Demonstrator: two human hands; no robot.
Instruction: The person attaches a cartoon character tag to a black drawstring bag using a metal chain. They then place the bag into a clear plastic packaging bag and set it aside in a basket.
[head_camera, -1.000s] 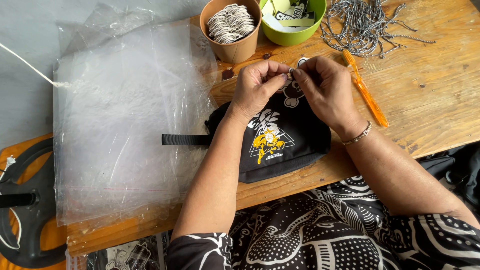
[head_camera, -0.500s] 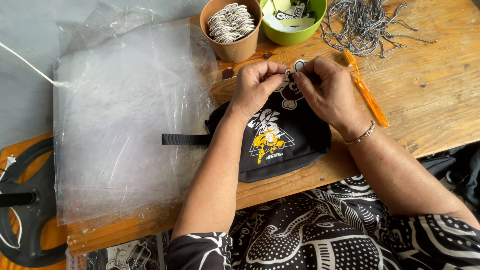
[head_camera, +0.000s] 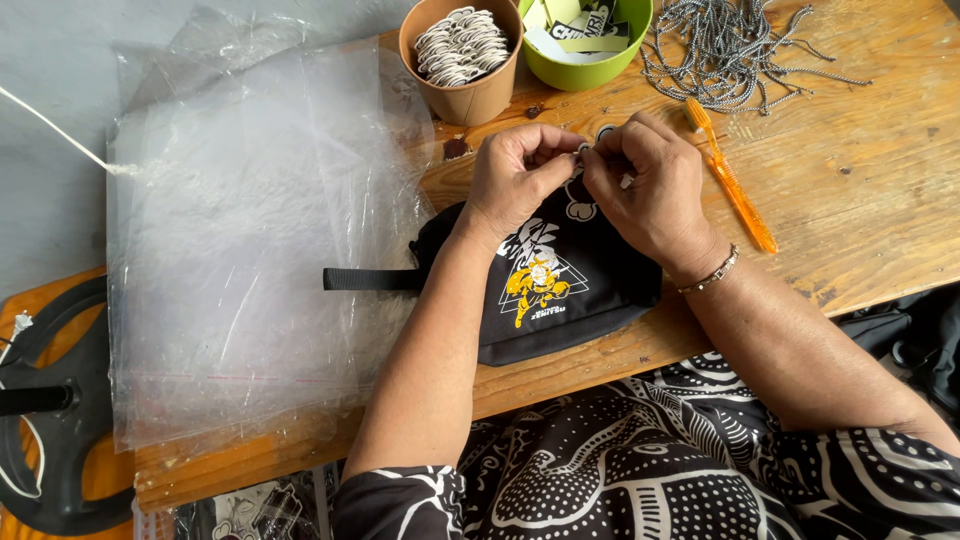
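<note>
Black pouch (head_camera: 560, 285) flat on wooden table (head_camera: 860, 190), printed side up, near edge. Left hand (head_camera: 515, 180) and right hand (head_camera: 650, 190) meet at pouch's far edge, fingertips pinched narrow on small white tag (head_camera: 583, 149), likely at zipper pull. Stack of clear plastic bags (head_camera: 240, 240) just left, within reach.

The right hand (head_camera: 650, 190) now sits slightly lower and turned further over the top edge of the black pouch (head_camera: 560, 275), hiding more of the white charm (head_camera: 578, 208) than before. The left hand (head_camera: 515, 180) pinches a little closer to the right fingertips.
</note>
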